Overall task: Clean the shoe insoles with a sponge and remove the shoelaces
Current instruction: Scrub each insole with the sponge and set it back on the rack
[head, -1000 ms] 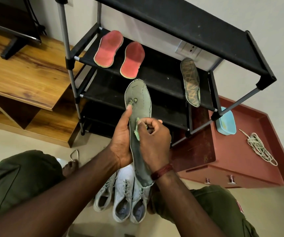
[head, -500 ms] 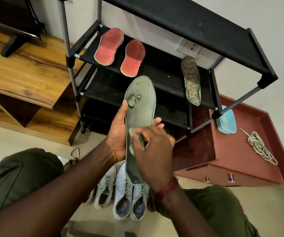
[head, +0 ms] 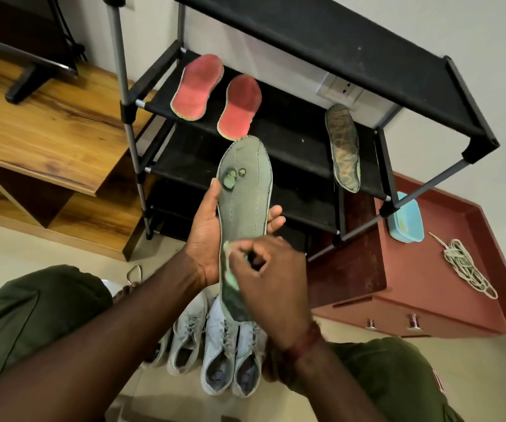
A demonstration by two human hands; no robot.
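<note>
- Left grip [head: 206, 236] is cradling the grey-green insole [head: 245, 193] from behind at mid-length. Thumb is lying along its left edge, and fingertips [head: 276, 217] are curling out past the right edge.
- Right grip [head: 273, 278] is pinching a small pale-green sponge [head: 230, 269] w/ curled fingers. It's pressing the sponge on the insole's lower half, level w/ the base of the left palm.
- Insole is being held in the air, in front of the shoe rack [head: 291, 132] and above the white shoes [head: 218, 354] on the floor.
- Long axis is running near vertical in view. Toe end is pointing up and away toward the rack; heel end is pointing down toward the person, its right side partly hidden by the right grip.
- Key relation, my read: sponge is sitting on the heel half, so the stroke is needing to run lengthwise, w/ most of the bare face lying toe-ward of it.
- Right grip is being the nearer one to the heel, left the nearer to the toe; the left is only bracing the back, covering none of the top face.
- Loose laces [head: 468, 269] are lying on the red cabinet [head: 352, 269], well apart to the right.
</note>
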